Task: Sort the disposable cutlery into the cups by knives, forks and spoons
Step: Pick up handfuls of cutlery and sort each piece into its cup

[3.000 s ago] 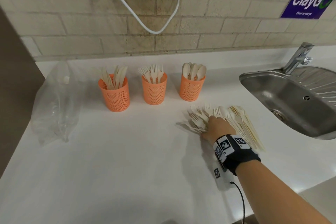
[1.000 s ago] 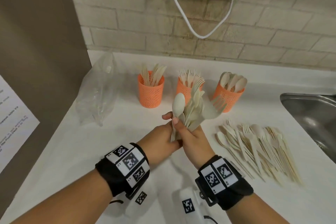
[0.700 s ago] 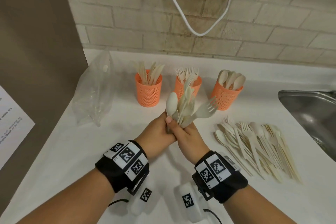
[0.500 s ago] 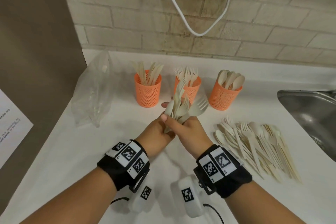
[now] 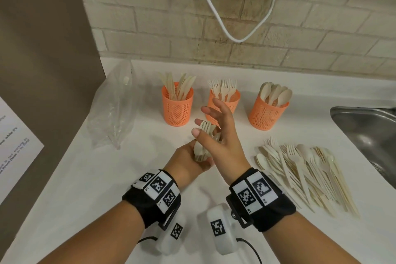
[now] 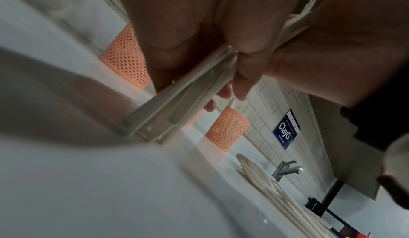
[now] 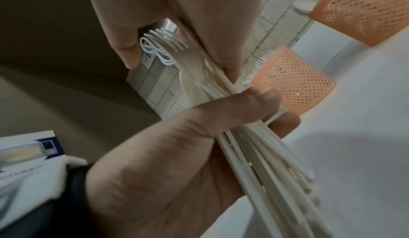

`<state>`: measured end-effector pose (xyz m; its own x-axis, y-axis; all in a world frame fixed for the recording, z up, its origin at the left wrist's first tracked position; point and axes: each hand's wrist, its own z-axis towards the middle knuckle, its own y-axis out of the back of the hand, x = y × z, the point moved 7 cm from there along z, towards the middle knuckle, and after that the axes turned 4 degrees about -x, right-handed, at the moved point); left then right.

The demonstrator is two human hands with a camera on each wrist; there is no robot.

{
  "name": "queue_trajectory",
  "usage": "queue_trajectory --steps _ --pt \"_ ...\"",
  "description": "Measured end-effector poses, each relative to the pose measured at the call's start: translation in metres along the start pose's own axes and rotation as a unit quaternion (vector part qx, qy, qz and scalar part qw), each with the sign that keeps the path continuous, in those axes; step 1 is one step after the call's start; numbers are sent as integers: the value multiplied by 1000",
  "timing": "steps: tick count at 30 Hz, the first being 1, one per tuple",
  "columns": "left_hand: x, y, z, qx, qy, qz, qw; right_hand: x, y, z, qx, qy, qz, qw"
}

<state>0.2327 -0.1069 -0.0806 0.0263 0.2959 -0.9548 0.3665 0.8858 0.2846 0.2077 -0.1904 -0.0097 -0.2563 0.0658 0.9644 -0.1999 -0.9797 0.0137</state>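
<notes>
Cutlery bundle (image 5: 202, 143): transferred; now gripped by left hand (image 5: 188, 162). Right hand (image 5: 220, 135): released, fingers spread against bundle. Meaning: piece-by-piece sorting into cups can begin.

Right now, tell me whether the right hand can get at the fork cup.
Probably yes. The right hand hovers open just before the fork cup; nothing stands between them, and the left hand grips the bundle.
</notes>
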Motion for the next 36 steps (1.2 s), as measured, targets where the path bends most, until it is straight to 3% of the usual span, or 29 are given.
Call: queue_trajectory --steps 4,7,12,15,21,25,29,33,36 --pt "-3 -1 1 15 -8 13 1000 3 0 4 -5 20 -89 996" --pt "1 -3 -2 12 31 -56 998 6 -2 6 24 22 -136 990" --pt "-8 2 -12 37 29 -141 989 -3 14 0 33 -60 -13 998" --pt "-16 8 -15 31 12 -186 982 -21 19 -12 42 -107 -26 993" --pt "-23 12 -22 -3 15 -259 966 -36 13 -34 136 -142 -114 974" --pt "-20 9 -23 19 50 -258 965 -34 -3 -41 243 -101 -163 951" --pt "-25 2 -29 69 23 -260 963 -31 -5 -37 210 -75 -161 962" --pt "-15 1 -31 -1 44 -316 948 -34 -11 -37 164 -38 -231 958" --pt "-10 1 -32 -19 72 -351 933 -27 -12 -40 191 -53 -269 943"
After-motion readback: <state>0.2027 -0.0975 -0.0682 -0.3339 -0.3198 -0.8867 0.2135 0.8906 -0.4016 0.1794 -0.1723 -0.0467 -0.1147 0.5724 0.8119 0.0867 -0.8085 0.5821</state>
